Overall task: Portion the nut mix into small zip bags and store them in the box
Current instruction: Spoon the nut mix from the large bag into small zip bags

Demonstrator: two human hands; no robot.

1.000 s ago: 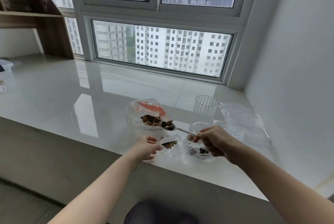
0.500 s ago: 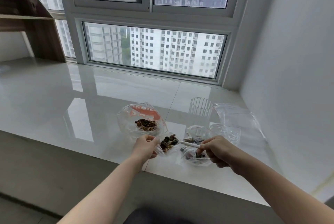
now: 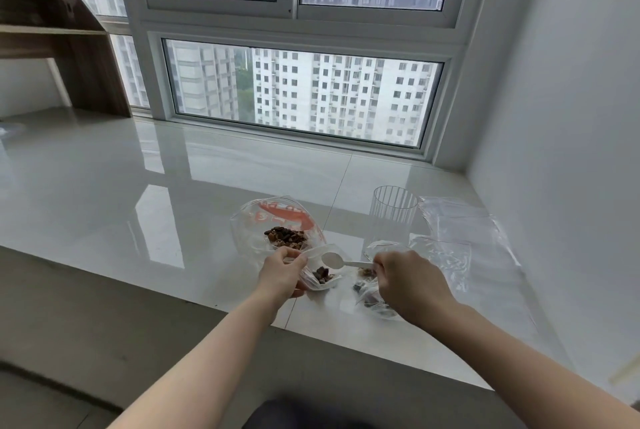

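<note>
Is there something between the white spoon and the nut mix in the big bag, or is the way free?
Nothing visible blocks it. The empty spoon, held by the right hand, sits above the small zip bag that the left hand grips. The big bag lies just behind, nut mix showing at its mouth.

1. A high-rise flat: the window [image 3: 298, 96], well beyond the fingers, faces apartment towers.
2. A glossy tiled window ledge [image 3: 138, 186] lies under the fingers; wooden shelves [image 3: 52, 33] stand far left.
</note>
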